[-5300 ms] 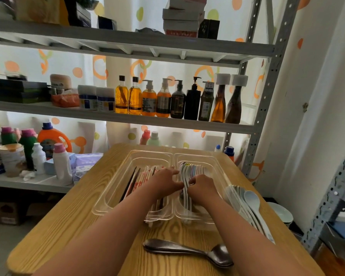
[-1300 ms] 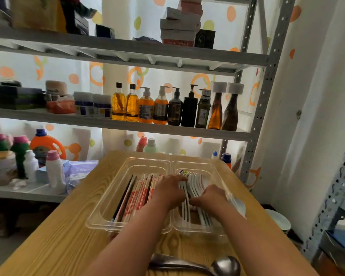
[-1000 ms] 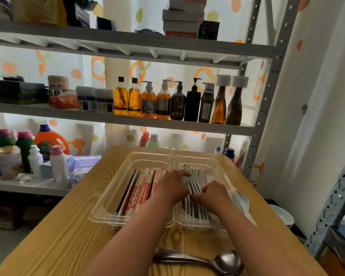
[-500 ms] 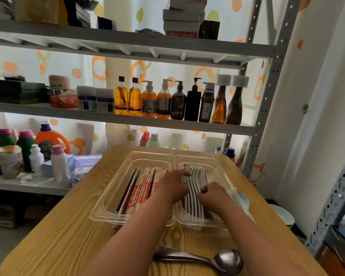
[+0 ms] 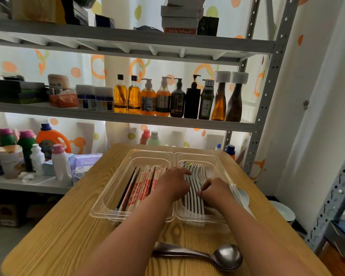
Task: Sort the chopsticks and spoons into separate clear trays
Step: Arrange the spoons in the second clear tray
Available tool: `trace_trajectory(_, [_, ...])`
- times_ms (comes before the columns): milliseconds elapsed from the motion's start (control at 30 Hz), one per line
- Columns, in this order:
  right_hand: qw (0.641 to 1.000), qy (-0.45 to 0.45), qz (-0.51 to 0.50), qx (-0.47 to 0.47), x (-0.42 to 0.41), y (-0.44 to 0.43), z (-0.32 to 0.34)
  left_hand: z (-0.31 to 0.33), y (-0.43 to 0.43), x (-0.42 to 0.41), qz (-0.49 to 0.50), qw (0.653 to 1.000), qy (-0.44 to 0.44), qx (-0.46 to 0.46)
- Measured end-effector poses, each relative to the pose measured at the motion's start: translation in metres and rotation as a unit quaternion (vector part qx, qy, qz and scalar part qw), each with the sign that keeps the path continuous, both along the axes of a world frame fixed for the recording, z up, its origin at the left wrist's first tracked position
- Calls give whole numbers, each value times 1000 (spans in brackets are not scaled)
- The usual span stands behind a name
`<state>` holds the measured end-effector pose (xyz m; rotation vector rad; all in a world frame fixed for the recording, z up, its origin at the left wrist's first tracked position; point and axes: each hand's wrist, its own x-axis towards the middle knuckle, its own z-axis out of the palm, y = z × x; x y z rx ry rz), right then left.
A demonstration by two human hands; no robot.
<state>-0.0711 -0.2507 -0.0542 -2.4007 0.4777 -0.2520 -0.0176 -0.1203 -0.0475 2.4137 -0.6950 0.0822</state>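
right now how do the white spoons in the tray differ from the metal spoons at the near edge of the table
The white spoons sit in a row in the right clear tray, pointing away from the person; the metal spoons lie crosswise on the table, outside it. The left hand and right hand touch the white spoons; neither touches the metal spoons. Both groups are spoons.

One large character, apparently 姜, is seen on the orange pump bottle [image 5: 148,102]. Print on the other labels is too small to be read.
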Motion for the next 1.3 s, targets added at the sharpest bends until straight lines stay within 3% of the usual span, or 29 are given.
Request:
trace_trajectory(133, [1000,16,-8,-10,1,1,4,1,-5,0,13,997,-45,57])
trace_trajectory(300, [998,47,3,-28,6,0,14,9,-15,-5,34,967,-189,168])
trace_trajectory(533, [998,-63,-14,-18,-17,-16,36,24,-36,-31,12,979,-197,56])
trace_trajectory(767, [994,-84,-68,-21,-57,-56,37,18,-69,-62,-43,982,-173,56])
trace_trajectory(1000, [996,26,-76,-36,-92,-75,30,11,-83,-80,-59,985,-148,68])
trace_trajectory(1167, [982,180,-48,-29,-101,-72,29,10,-86,-88,-63,985,-139,85])
trace_trajectory(1300, [978,178,-41,-104,-105,-65,13,10,-79,-84,-45,984,-146,95])
